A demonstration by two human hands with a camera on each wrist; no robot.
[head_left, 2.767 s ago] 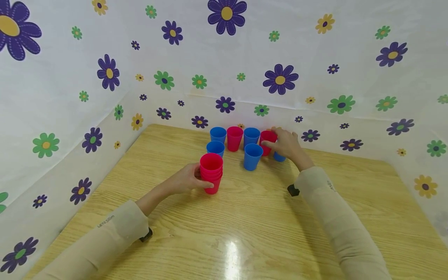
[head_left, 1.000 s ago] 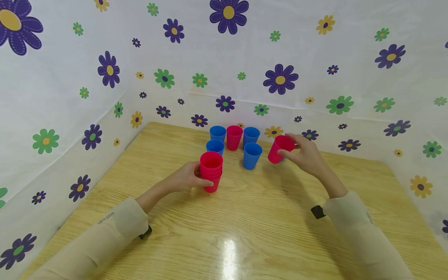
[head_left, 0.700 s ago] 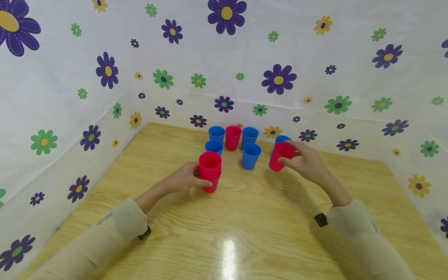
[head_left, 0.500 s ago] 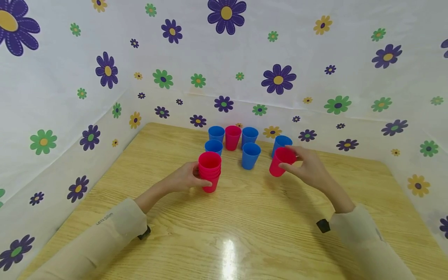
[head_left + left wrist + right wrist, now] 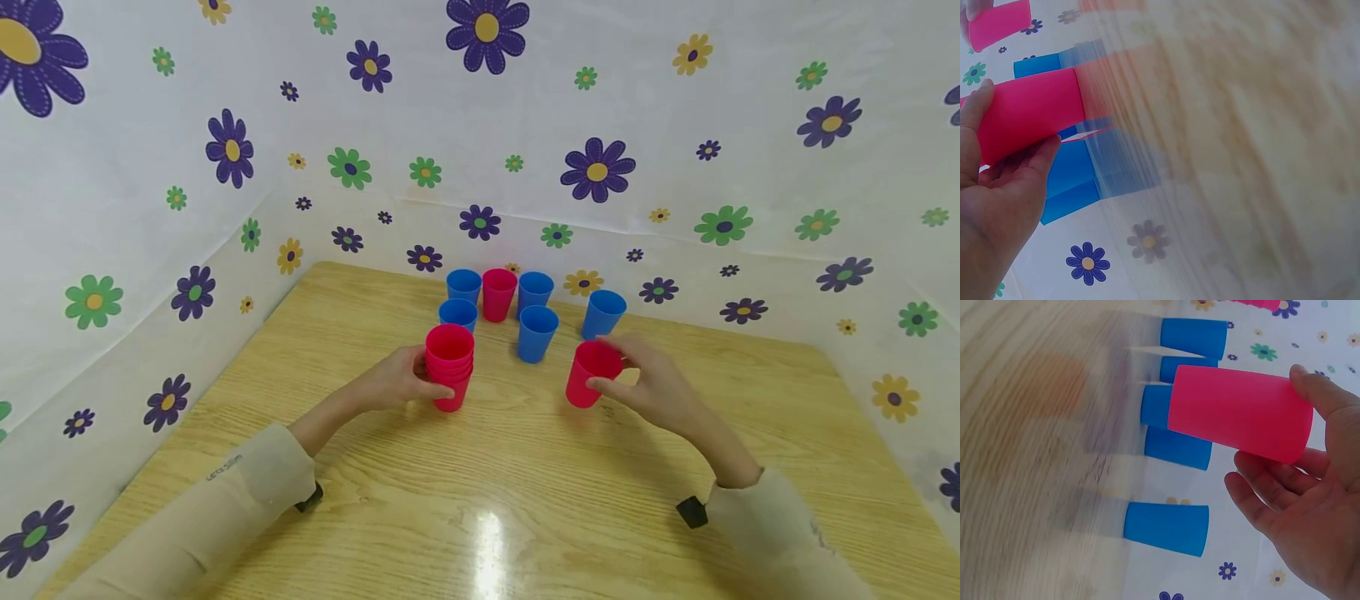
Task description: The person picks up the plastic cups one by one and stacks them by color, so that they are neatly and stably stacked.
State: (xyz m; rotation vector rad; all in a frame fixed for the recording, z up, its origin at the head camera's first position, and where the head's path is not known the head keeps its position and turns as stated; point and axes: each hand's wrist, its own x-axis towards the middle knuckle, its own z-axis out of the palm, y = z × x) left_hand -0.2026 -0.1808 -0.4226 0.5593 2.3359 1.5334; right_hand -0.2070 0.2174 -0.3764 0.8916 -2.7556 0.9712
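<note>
White, flower-printed sheeting (image 5: 450, 117) was seen behind a pale wooden tabletop (image 5: 420, 500). Above its middle, a single red tapered plastic cup (image 5: 585, 385), slightly tilted, was gripped near its rim by the right hand (image 5: 656, 387). Toward the left edge from it, an upright stack of nested red plastic cups (image 5: 448, 379) was clasped by the left hand (image 5: 393, 382). Nearer the far edge, five blue plastic cups (image 5: 536, 343) and one standing red cup (image 5: 497, 306) were placed mouth-up.

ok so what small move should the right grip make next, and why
Probably move the single red cup leftward, above the red stack: the right grip holds it off the table, and the left grip holds the stack upright, its mouth facing up.
</note>
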